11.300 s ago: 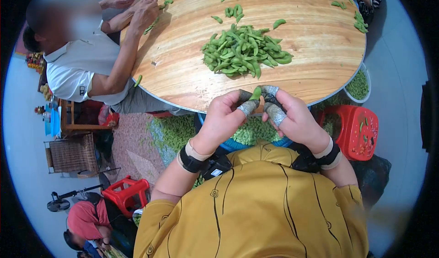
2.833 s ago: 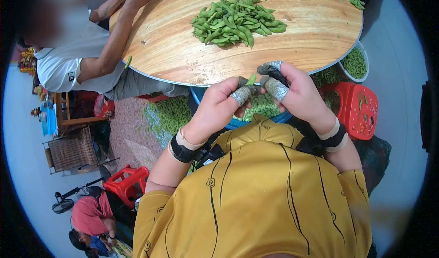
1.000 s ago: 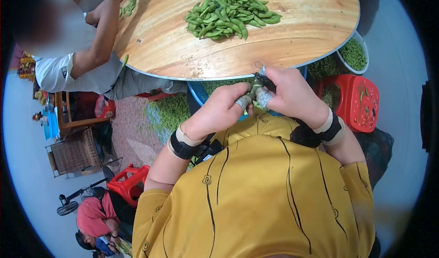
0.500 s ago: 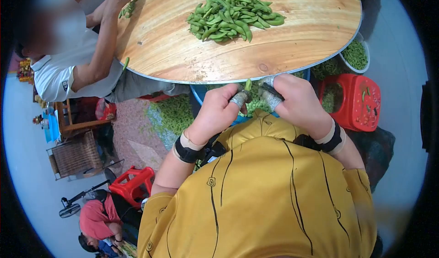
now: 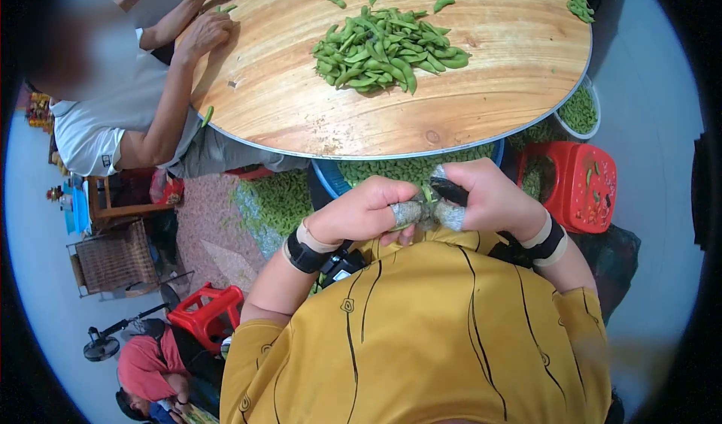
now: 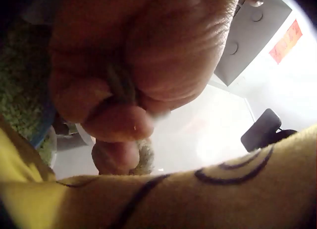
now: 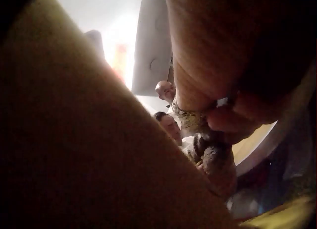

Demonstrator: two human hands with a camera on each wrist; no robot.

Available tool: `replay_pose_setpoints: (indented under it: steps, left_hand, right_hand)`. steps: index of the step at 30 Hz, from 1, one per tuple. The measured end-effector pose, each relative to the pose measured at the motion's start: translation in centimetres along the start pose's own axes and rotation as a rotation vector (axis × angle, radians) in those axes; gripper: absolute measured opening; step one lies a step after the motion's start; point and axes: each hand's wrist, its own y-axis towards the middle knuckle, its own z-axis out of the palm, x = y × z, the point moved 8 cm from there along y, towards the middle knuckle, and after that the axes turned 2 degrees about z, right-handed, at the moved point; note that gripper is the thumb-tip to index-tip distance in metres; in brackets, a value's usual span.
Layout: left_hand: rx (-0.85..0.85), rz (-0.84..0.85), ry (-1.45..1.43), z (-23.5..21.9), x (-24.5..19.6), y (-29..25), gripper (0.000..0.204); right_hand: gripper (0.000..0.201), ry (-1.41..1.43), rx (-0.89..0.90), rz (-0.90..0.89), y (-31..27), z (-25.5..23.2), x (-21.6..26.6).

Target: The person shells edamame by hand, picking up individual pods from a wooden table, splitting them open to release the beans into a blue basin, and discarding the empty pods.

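Observation:
Both hands meet in front of my body, just below the table's near edge in the head view. My left hand [image 5: 359,212] grips a green soybean pod [image 5: 429,192], mostly covered by the fingers. My right hand [image 5: 492,197] pinches the same pod from the other side, its thumb and finger wrapped in grey, dirt-stained tape. In the left wrist view, the fingers of the left hand [image 6: 148,65] curl into the palm, in deep shadow. Beneath the hands stands a blue basin [image 5: 325,180] of green beans. A heap of soybean pods [image 5: 383,52] lies on the wooden table [image 5: 278,93].
A person in a white shirt [image 5: 113,134] sits at the left, hands on the table. To the right are a red stool [image 5: 594,191] and a white tub [image 5: 579,113] of green beans. Loose pods [image 5: 282,195] cover a floor sheet at left.
Half a second ago the hands were apart, the pod upright in the left; now they meet around it, closer to my body. The pod heap sits slightly lower in the head view.

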Motion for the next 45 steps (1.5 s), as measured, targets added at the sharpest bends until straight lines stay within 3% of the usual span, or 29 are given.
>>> replay_pose_setpoints:
  steps: [3, 4, 6, 8, 10, 12, 13, 14, 16, 18, 19, 20, 21, 22, 24, 25, 28, 34, 36, 38, 40, 41, 42, 43, 44, 45]
  left_hand:
    - [-0.027, 0.037, 0.019, 0.1, 0.1, -0.3, 0.018]
    - [-0.107, 0.020, 0.068, -0.5, 0.0, -0.9, 0.018]
    - [-0.191, 0.003, 0.119, -1.4, 0.2, -2.5, 0.017]
    - [-0.454, -0.151, 0.431, -4.4, 1.8, -5.5, 0.017]
    - [-0.531, -0.127, 1.103, -6.3, 3.0, -8.3, 0.022]
    - [-0.581, -0.572, 1.414, -7.8, 5.6, -11.4, 0.020]
    - [-0.552, -0.580, 1.619, -7.7, 5.3, -11.8, 0.021]
    - [-0.559, -0.581, 1.618, -7.8, 5.6, -11.8, 0.021]
    - [-0.513, -0.364, 1.466, -6.3, 3.4, -8.7, 0.021]
    - [-0.290, -0.262, 1.483, -3.2, 3.7, -3.6, 0.016]
    - [-0.153, -0.292, 1.497, -0.9, 2.8, -0.7, 0.014]
    - [-0.126, -0.154, 1.659, 2.0, 1.9, 1.8, 0.014]
    - [-0.668, 0.798, 1.460, 4.3, 0.1, 3.4, 0.015]
    - [-0.677, 0.807, 1.464, 4.3, -0.2, 3.4, 0.015]
    - [-0.635, 0.774, 1.416, 10.9, 0.5, 12.6, 0.014]
    - [-0.615, 0.752, 1.390, 10.5, 0.7, 11.7, 0.014]
    - [-0.552, 0.692, 1.319, 9.4, 0.1, 11.2, 0.013]
    - [-0.395, 0.562, 1.173, 8.4, -0.2, 10.6, 0.016]
    - [-0.334, 0.510, 1.122, 8.2, -0.1, 10.1, 0.017]
    - [-0.276, 0.456, 1.062, 8.4, 0.3, 9.7, 0.019]
    - [-0.225, 0.404, 0.993, 8.4, 0.2, 10.8, 0.022]
    - [-0.199, 0.377, 0.953, 7.1, -0.1, 11.3, 0.023]
    - [-0.172, 0.349, 0.912, 2.7, -1.3, 8.6, 0.024]
    - [-0.142, 0.322, 0.871, 2.9, -1.0, 8.6, 0.025]
    - [-0.112, 0.041, 1.039, 1.6, -4.8, 6.2, 0.016]
    - [-0.293, 0.243, 0.998, -1.0, -6.4, 4.9, 0.017]
  right_hand:
    - [0.021, -0.089, -0.068, 0.035, 0.3, 0.1, -0.3]
    - [0.021, -0.090, -0.068, 0.033, 0.5, 0.4, -0.4]
    - [0.017, -0.150, -0.159, -0.070, 0.9, 0.5, -0.1]
    - [0.016, -0.225, -0.158, -0.128, 0.9, 1.6, -1.2]
    - [0.015, -0.299, -0.159, -0.187, 0.7, 1.7, -0.8]
    - [0.014, -0.582, 0.131, 0.113, 0.7, 2.9, -2.6]
    - [0.014, -0.584, 0.131, 0.107, 0.7, 2.7, -2.4]
    - [0.013, -0.547, 0.039, 0.055, 1.0, 2.0, -1.7]
    - [0.013, -0.515, -0.047, -0.005, 1.6, 0.8, -0.3]
    - [0.013, -0.443, -0.152, -0.093, 3.3, -0.7, 2.3]
    - [0.016, -0.404, -0.129, -0.136, 4.5, -0.6, 3.4]
    - [0.016, -0.415, -0.128, -0.143, 5.2, -0.5, 4.5]
    - [0.017, -0.403, -0.079, -0.159, 6.0, -0.1, 5.7]
    - [0.019, -0.389, -0.027, -0.173, 6.7, 0.7, 6.7]
    - [0.021, -0.317, 0.208, -0.210, 8.4, 4.9, 8.6]
    - [0.021, -0.314, 0.305, -0.161, 9.1, 6.9, 8.3]
    - [0.021, -0.385, 0.345, -0.091, 9.9, 7.6, 9.1]
    - [0.034, -0.294, 0.338, -0.147, 9.9, 8.6, 11.2]
    - [0.039, -0.288, 0.245, -0.225, 9.4, 7.5, 12.2]
    - [0.040, -0.294, 0.281, -0.158, 9.3, 6.6, 11.1]
    - [0.029, -0.107, 0.099, -0.254, 8.9, 3.1, 10.4]
    - [0.026, -0.035, -0.011, -0.187, 8.4, 0.6, 9.2]
    - [0.024, 0.036, -0.120, -0.118, 7.9, -2.1, 7.8]
    - [0.020, 0.068, -0.245, -0.121, 7.2, -4.4, 5.7]
    - [0.023, 0.069, -0.256, -0.027, 6.5, -6.1, 3.6]
    - [0.023, 0.245, -0.215, 0.263, 5.2, -7.1, 1.7]
